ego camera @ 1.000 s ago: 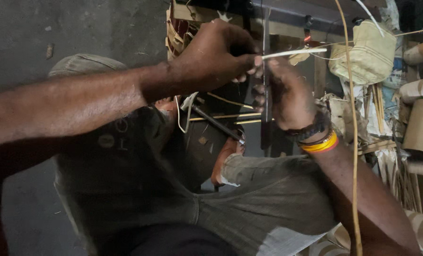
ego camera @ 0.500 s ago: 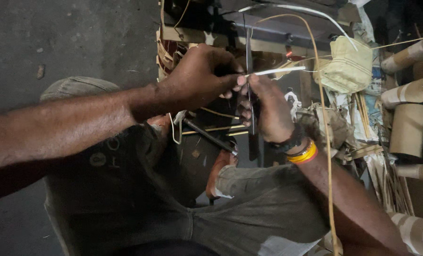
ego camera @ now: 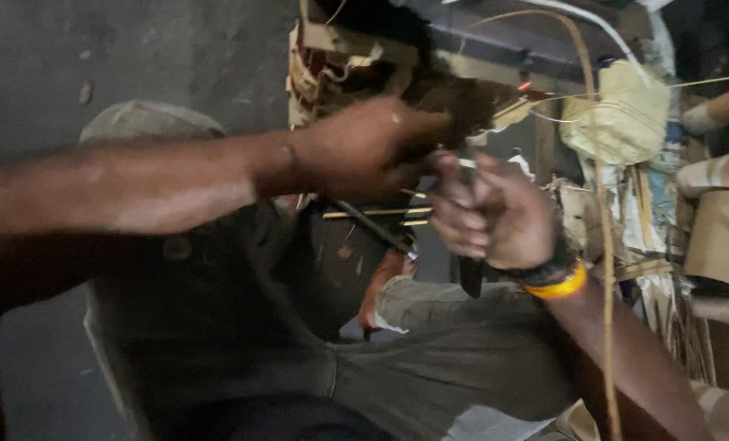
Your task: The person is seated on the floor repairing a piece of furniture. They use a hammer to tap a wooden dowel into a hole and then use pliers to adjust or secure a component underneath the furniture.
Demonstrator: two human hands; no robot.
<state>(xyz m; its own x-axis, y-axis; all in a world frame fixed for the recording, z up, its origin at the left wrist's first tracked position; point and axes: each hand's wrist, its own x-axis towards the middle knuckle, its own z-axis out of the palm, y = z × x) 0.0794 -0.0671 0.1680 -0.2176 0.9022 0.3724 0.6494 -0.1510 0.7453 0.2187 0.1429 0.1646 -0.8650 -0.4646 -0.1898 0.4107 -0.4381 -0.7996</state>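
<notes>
My right hand [ego camera: 495, 216] is fisted round a knife [ego camera: 469, 273], its dark end poking out below my fingers, just above my lap. My left hand [ego camera: 364, 147] is closed beside it, though blur hides what it pinches. I judge a firm grip and short, controlled strokes away from my knee [ego camera: 385, 286] matter most; a thin cane [ego camera: 601, 245] arcs past my wrist.

Right hand [ego camera: 495, 216] fisted round a dark knife [ego camera: 469, 273], left hand [ego camera: 364, 147] just beside

Both forearms bare, no sleeves. Right wrist: dark band [ego camera: 544, 273] plus yellow-orange bangle [ego camera: 559, 287]. Grey trousers [ego camera: 430, 359] cover the legs.
</notes>
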